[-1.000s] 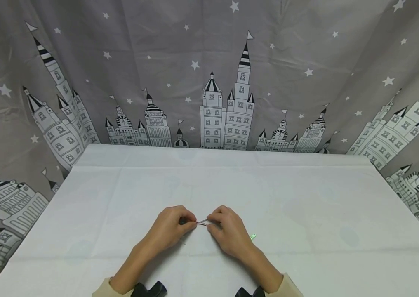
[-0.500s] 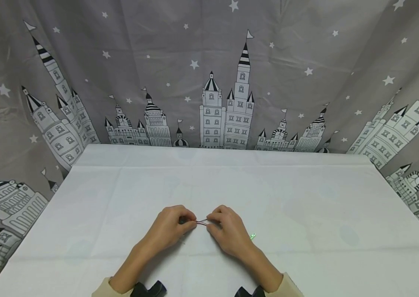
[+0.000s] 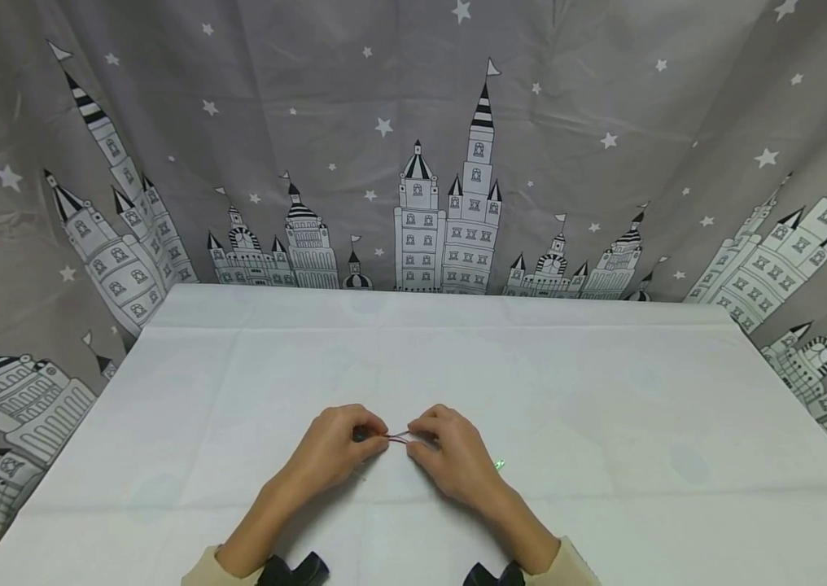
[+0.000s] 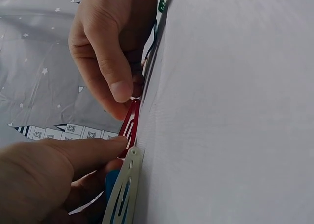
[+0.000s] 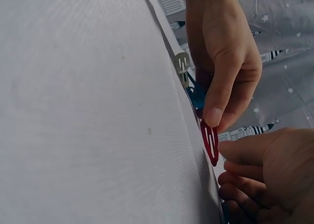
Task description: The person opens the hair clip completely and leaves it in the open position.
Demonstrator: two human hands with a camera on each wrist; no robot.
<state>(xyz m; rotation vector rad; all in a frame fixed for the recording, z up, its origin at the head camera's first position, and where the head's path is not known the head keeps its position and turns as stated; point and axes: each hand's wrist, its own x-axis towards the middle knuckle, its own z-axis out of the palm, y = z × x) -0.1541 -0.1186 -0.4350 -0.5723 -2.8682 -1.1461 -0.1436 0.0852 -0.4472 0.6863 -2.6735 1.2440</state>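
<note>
Right wrist view showed a tapered, slotted red hair clip [image 5: 211, 140] over the table [image 3: 567, 382]. In head view, the left hand [image 3: 340, 449] and right hand [image 3: 457, 462] grasped it with their fingers at nine and three o'clock.

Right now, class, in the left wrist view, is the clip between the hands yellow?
No, the clip between the left hand and right hand is red.

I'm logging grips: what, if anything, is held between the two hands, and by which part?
A red hair clip: the left hand pinches its broad end, the right hand its pointed end.
</note>
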